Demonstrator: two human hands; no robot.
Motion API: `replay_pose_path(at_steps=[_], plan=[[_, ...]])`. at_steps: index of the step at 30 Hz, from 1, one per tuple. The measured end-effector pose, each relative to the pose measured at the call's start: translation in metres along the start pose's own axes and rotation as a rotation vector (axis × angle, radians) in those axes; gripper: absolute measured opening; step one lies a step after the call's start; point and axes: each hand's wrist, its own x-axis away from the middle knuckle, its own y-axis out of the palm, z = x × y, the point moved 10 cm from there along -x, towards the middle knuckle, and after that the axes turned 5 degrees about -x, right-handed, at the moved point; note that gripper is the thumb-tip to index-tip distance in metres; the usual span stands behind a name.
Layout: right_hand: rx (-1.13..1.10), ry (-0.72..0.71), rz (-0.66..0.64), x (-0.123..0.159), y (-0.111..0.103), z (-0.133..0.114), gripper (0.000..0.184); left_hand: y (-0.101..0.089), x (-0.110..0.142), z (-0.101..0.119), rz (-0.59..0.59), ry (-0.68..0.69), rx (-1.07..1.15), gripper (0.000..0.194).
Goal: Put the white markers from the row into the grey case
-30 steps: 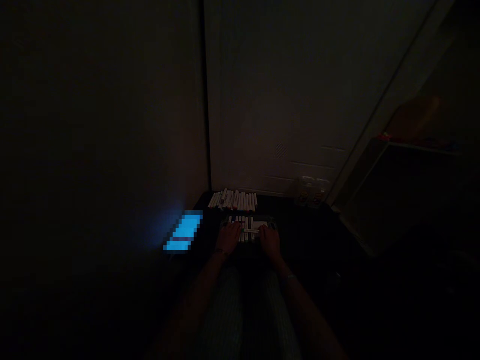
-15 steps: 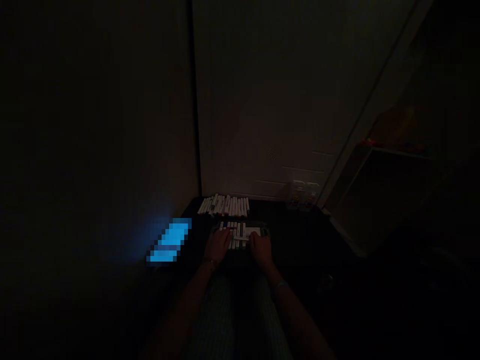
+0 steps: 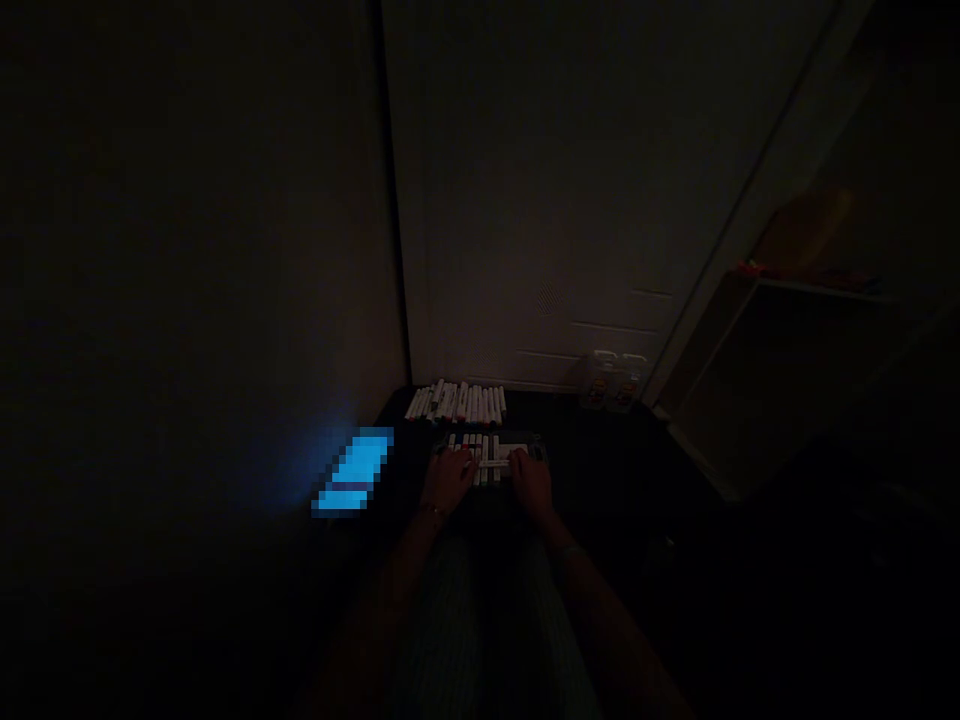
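Observation:
The room is very dark. My left hand [image 3: 448, 478] and my right hand [image 3: 532, 483] rest on a low tray of white markers [image 3: 487, 452] on a dark surface. Between the two hands lies one white marker [image 3: 496, 464] crosswise, and both hands seem to pinch its ends. The fingers are curled; detail is lost in the gloom. A second row of white markers with coloured caps [image 3: 457, 402] lies farther back near the wall.
A glowing blue screen [image 3: 355, 470] lies left of my left hand. Two small clear containers [image 3: 611, 390] stand at the back right by the wall. A dark boxy piece of furniture [image 3: 780, 380] stands at right. My legs show below.
The view has shifted slightly; my hands stay on the marker tray with the crosswise marker between them, moved a little up and right in the picture.

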Motion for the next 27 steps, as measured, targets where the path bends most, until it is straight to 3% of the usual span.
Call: replay_pose_path(at_steps=[19,27], plan=[[-0.061,0.029,0.033,-0.001,-0.001,0.007,0.035,-0.012,0.0,0.0,0.045,-0.031,-0.009,0.032],[-0.183,0.096,0.142,0.0,-0.007,0.022,0.043,-0.007,-0.001,-0.007,0.07,-0.055,0.076,0.04]])
